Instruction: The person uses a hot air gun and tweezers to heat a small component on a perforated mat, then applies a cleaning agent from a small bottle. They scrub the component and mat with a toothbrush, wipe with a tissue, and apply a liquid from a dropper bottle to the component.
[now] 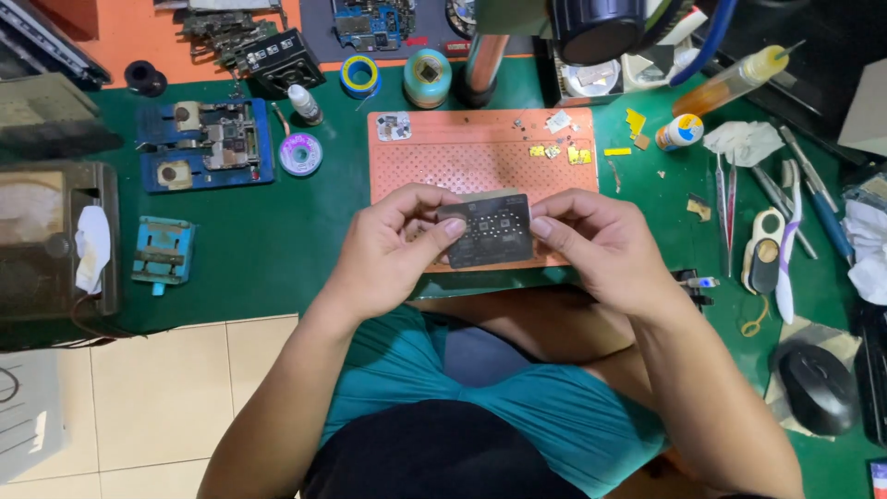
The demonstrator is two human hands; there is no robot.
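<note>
1. A thin dark metal plate (488, 229) with fine hole patterns is held level in the air above the near edge of the orange mat (480, 157), face up toward the camera, as if for a close look.
2. The left hand (393, 249) pinches its left edge and the right hand (601, 245) its right edge, fingers closed on it, which keeps its middle uncovered.
3. Tweezers (725, 208) lie on the green counter (277, 240) near the right hand, and a blue holder (205, 145) with a circuit board sits well apart to the left.
</note>
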